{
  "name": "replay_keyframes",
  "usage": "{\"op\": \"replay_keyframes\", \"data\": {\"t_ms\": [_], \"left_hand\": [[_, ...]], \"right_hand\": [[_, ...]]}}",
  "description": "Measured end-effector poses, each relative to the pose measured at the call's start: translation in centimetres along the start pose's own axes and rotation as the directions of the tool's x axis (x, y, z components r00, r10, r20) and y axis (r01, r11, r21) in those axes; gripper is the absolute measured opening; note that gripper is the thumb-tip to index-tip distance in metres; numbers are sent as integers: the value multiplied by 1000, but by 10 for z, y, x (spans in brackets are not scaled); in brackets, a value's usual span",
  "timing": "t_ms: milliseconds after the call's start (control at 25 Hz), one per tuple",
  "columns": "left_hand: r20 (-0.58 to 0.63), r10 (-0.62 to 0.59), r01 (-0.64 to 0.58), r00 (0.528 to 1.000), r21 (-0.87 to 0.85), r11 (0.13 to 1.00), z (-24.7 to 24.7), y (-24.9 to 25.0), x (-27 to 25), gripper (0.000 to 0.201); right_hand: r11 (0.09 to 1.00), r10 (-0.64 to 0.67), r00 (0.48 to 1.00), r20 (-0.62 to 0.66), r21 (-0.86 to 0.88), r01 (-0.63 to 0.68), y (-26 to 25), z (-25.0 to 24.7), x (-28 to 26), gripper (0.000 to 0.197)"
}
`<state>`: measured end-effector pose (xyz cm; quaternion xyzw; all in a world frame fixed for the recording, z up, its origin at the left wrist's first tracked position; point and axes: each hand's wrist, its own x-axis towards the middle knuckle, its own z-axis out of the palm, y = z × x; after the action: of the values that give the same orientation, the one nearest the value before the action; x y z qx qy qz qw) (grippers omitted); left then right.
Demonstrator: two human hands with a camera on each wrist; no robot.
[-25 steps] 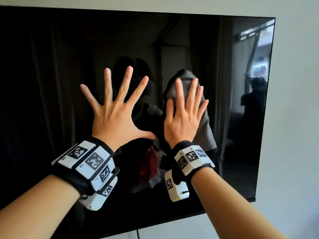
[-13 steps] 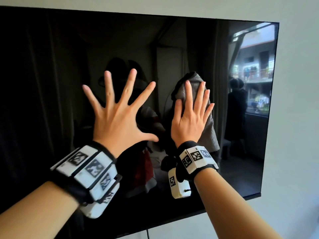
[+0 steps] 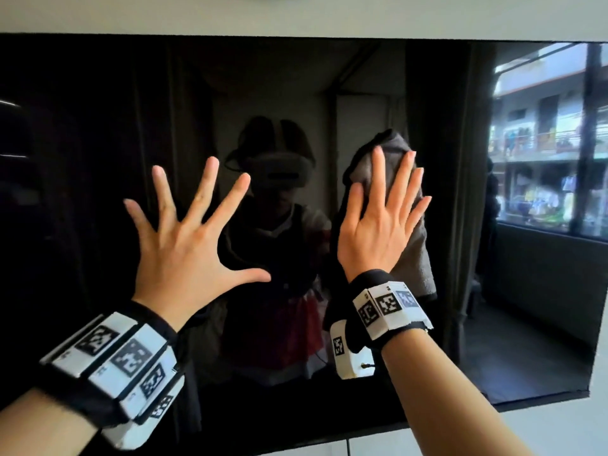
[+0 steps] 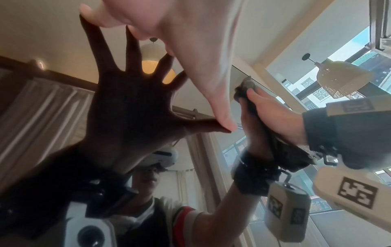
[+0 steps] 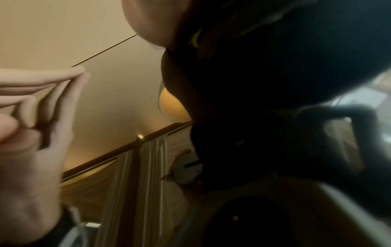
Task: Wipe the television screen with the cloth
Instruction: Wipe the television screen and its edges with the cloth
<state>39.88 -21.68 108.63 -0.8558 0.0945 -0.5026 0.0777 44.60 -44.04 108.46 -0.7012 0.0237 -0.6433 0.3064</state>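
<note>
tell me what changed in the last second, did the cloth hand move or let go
The right hand has slid the grey cloth a little to the right across the television screen, toward its right edge, and has not let go; its flat fingers still press the cloth to the glass. The camera has also come closer. The left hand stays spread flat on the screen, fingers fanned, holding nothing.

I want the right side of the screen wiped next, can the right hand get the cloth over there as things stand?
Probably yes: the right hand lies flat on the cloth, and the television screen to its right looks bare.
</note>
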Motion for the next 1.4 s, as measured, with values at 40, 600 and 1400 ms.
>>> {"op": "replay_keyframes", "data": {"t_ms": [40,600,1400], "left_hand": [[-6,2,-2,1000,-6,1000,0,-1,0,129],[15,-9,10,1000,-38,999,1,0,-1,127],[37,-58,60,998,-47,997,6,-170,-51,135]], "right_hand": [[997,78,997,-21,10,-78,-5,1,0,53],[979,-203,974,98,-12,205,-51,19,-39,52],[999,-12,1000,14,-43,13,-173,75,-89,53]]}}
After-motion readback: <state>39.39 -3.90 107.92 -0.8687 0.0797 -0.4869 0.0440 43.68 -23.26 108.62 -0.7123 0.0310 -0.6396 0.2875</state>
